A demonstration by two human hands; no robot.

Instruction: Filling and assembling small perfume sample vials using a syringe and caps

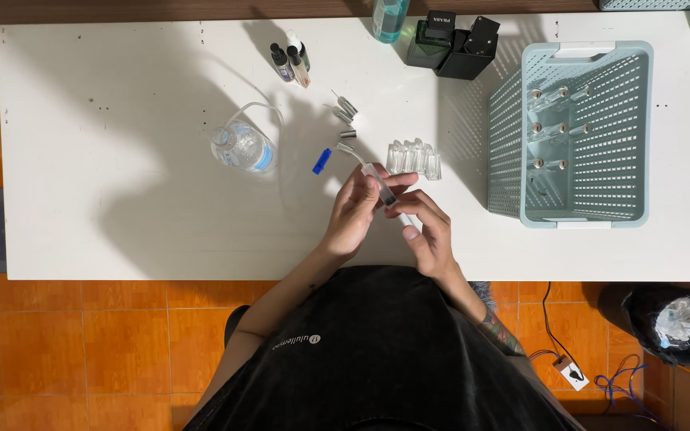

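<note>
Over the white table (121, 199), my left hand (354, 214) and my right hand (430, 234) both grip a slim clear syringe-like tube (380, 184) that points up and to the left. The left fingers wrap its upper part and the right fingers pinch its lower end. Just beyond its tip lie silver spray caps (346, 112) and a small blue cap (322, 160). A row of small clear glass vials (413, 158) stands right of the hands.
A teal plastic basket (573, 211) with several small vials sits at the right. A clear bottle with a tube (241, 146) lies left of centre. Small dropper bottles (291, 60), a green bottle (389, 20) and dark boxes (453, 44) stand along the far edge.
</note>
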